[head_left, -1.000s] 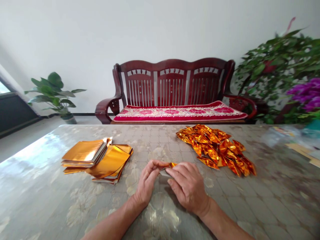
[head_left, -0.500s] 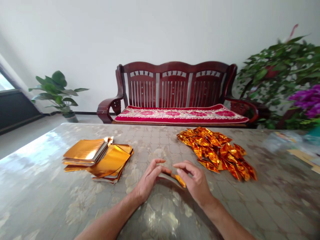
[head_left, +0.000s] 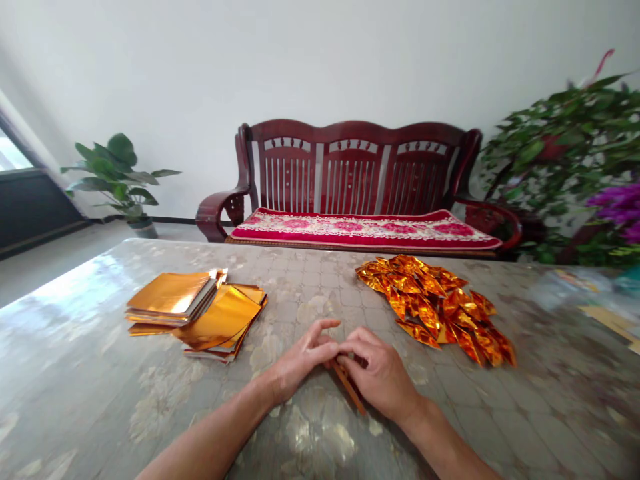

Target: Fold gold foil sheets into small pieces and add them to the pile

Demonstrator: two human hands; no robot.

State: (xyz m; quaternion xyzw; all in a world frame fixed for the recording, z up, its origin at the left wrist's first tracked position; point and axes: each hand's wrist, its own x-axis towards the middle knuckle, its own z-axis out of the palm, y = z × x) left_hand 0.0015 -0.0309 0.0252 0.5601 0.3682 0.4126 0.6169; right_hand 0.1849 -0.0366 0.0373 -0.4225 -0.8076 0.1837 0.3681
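Observation:
Between my two hands, low over the near middle of the table, is a narrow folded strip of gold foil paper [head_left: 349, 387], its lower end pointing toward me. My left hand [head_left: 309, 357] pinches its far end with thumb and fingers, the index finger stretched out above. Closed around the same end from the right is my right hand [head_left: 381, 373], its fingertips meeting the left thumb. The fingers partly hide the strip. To the left lies a stack of flat gold foil paper sheets [head_left: 170, 293]. A pile of folded gold foil pieces [head_left: 420, 293] lies to the right.
The table [head_left: 200, 413] has a glossy patterned cover. Beyond its far edge stands a dark red wooden bench [head_left: 347, 173] with a red floral cushion [head_left: 365, 229]. Clear plastic bags [head_left: 567, 288] and a tan card [head_left: 607, 321] lie at the right. Potted plants stand on both sides.
The foil paper has turned from lying across to pointing toward me and now looks narrower. My right hand has moved left against my left hand, and both are closed on the paper.

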